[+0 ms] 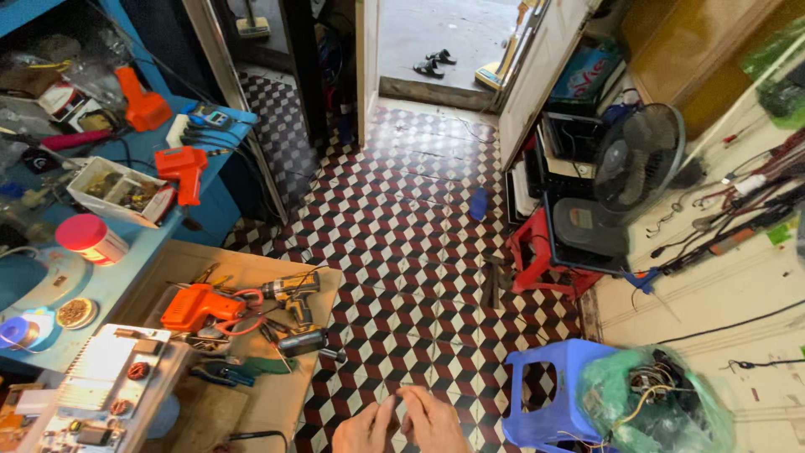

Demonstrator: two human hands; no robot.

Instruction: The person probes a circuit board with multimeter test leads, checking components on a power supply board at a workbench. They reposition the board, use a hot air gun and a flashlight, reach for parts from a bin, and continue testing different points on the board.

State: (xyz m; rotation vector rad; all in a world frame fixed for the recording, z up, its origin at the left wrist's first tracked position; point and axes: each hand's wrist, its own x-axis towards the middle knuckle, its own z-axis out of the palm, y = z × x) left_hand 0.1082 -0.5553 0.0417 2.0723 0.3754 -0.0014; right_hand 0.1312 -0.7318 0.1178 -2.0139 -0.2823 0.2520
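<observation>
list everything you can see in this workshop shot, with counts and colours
soldering guns: three, orange, one on the wooden board, two on the blue bench
cordless drill: one, dark with yellow, on the wooden board
pliers: one, blue handles, near edge of the board
jar: one, red lid, on the blue bench
parts tray: one, white, on the blue bench
stools: two, blue near the hands, red further back
bag: one, green, holding wires, on the blue stool
fan: one, black, by the right wall
sandals: one pair, black, outside the doorway
floor: red, black and white cube tiles
left hand: bottom edge, fingertips meeting the right
right hand: bottom edge, beside the left
</observation>
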